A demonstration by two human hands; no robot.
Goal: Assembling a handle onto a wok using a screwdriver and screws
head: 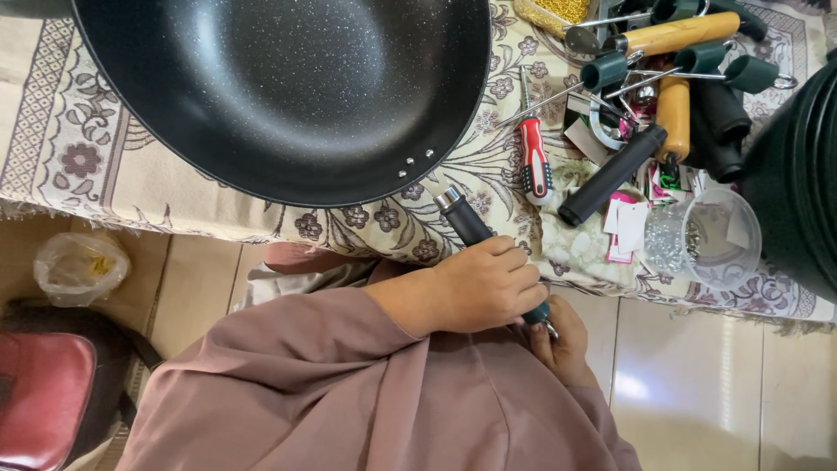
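Observation:
A large black speckled pan point(261, 87) lies on a floral beige cloth point(78, 166), and its black handle point(465, 220) with a metal collar juts toward me over the cloth's edge. My left hand point(488, 283) is wrapped around the lower part of that handle. Just below, my right hand point(562, 338) sits at the handle's end, fingers curled around a small metal ring there. Whether the handle is joined to the pan is hidden by the rim. My lap in a mauve garment point(375, 401) is below both hands.
A red-and-white screwdriver point(534, 161), a loose black handle point(610, 174), wooden handles point(673, 113) and green-capped handles point(702, 59) lie on the cloth to the right. A clear cup of small screws point(702, 240) stands near dark stacked pans point(798, 174). A plastic bag point(78, 266) and red seat point(44, 392) are on the floor.

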